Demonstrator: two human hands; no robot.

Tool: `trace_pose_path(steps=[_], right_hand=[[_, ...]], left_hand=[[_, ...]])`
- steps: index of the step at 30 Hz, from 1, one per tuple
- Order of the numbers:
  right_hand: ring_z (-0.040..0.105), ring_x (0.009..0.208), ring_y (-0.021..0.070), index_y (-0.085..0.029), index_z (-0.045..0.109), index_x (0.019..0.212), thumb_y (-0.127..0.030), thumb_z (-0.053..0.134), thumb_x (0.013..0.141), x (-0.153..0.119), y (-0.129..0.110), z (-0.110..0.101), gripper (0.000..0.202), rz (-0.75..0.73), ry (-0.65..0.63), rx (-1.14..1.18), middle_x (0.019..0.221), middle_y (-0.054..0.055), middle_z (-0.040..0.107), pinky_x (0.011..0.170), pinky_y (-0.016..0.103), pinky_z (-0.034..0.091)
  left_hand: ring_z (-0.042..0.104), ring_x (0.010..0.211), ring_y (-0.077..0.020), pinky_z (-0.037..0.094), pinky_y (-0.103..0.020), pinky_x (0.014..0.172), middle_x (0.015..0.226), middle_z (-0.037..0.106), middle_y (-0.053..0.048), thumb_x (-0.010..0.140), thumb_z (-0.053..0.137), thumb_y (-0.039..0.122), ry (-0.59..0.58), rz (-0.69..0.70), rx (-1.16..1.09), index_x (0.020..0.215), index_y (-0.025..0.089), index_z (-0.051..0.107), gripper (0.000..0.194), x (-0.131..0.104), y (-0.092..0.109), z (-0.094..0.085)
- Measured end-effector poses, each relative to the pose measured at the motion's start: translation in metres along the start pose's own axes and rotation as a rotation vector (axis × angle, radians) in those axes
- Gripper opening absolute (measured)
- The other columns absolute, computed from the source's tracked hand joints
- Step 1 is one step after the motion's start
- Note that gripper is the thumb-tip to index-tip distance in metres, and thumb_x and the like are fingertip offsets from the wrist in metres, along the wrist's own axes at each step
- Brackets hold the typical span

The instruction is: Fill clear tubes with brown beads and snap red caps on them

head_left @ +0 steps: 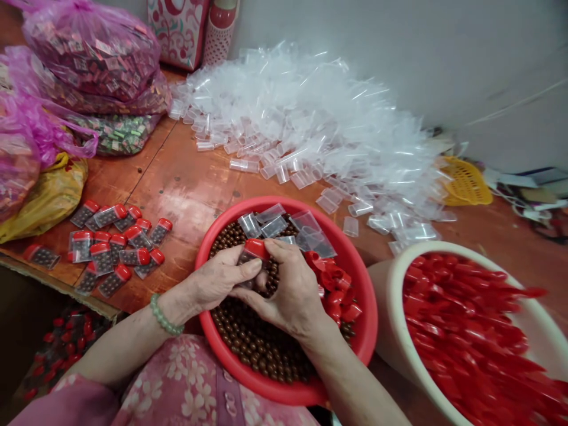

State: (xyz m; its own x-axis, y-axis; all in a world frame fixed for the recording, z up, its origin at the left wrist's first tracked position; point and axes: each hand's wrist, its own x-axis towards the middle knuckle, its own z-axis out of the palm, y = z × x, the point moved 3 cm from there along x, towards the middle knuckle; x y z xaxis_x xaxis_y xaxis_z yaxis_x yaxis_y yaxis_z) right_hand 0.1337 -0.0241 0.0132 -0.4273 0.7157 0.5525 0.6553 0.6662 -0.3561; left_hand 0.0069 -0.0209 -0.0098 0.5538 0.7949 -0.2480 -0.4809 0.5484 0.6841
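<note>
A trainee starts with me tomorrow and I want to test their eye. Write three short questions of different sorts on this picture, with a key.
1. True or false: the green bead bracelet is worn on the arm of the left hand.

2. Multiple choice: what lies inside the cream tub?
a) brown balls
b) red plastic pieces
c) clear sleeves

3. Fill in the blank: the small container, held between the left hand and the right hand, has a ____ cap.

Key: 1. True; 2. b; 3. red
</note>
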Motion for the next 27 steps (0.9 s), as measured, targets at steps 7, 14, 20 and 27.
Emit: trace_pose_path(steps=[7, 14, 20, 27], right_hand=[[0.063, 0.083, 0.0278, -0.022, 0.042, 0.127, -0.029, 0.067, 0.070, 0.006, -0.007, -0.004, 0.063, -0.015, 0.059, -0.039, 0.097, 0.010, 0.063, 0.069, 0.043, 0.052], [0.063, 0.085, 0.0283, -0.022, 0.042, 0.129, -0.032, 0.068, 0.073, 0.008, -0.007, -0.004, 0.062, -0.025, 0.023, -0.028, 0.099, 0.011, 0.064, 0.071, 0.044, 0.053], [0.064, 0.096, 0.0312, -0.017, 0.037, 0.138, -0.038, 0.070, 0.075, 0.008, -0.006, 0.003, 0.074, -0.012, -0.098, -0.001, 0.109, 0.016, 0.065, 0.079, 0.047, 0.056], [0.066, 0.090, 0.0303, -0.016, 0.043, 0.134, -0.034, 0.067, 0.074, 0.004, -0.008, 0.007, 0.068, -0.065, -0.021, -0.043, 0.102, 0.015, 0.068, 0.075, 0.044, 0.056]], left_hand=[[0.049, 0.070, -0.0102, 0.039, -0.024, 0.069, 0.075, 0.054, 0.000, 0.077, 0.071, 0.047, -0.073, 0.022, 0.043, 0.081, 0.013, 0.057, 0.037, -0.001, -0.001, 0.002], [0.052, 0.064, -0.0101, 0.041, -0.023, 0.064, 0.069, 0.058, -0.002, 0.078, 0.066, 0.059, -0.027, -0.009, 0.028, 0.075, 0.013, 0.059, 0.047, 0.002, -0.002, 0.000], [0.052, 0.047, -0.0108, 0.044, -0.025, 0.052, 0.052, 0.055, -0.002, 0.086, 0.035, 0.075, 0.110, -0.154, -0.081, 0.062, 0.014, 0.057, 0.069, 0.013, -0.010, -0.001], [0.043, 0.038, -0.0088, 0.035, -0.022, 0.042, 0.044, 0.047, 0.002, 0.095, 0.035, 0.047, 0.351, -0.116, 0.049, 0.061, 0.017, 0.052, 0.048, 0.017, -0.011, 0.002]])
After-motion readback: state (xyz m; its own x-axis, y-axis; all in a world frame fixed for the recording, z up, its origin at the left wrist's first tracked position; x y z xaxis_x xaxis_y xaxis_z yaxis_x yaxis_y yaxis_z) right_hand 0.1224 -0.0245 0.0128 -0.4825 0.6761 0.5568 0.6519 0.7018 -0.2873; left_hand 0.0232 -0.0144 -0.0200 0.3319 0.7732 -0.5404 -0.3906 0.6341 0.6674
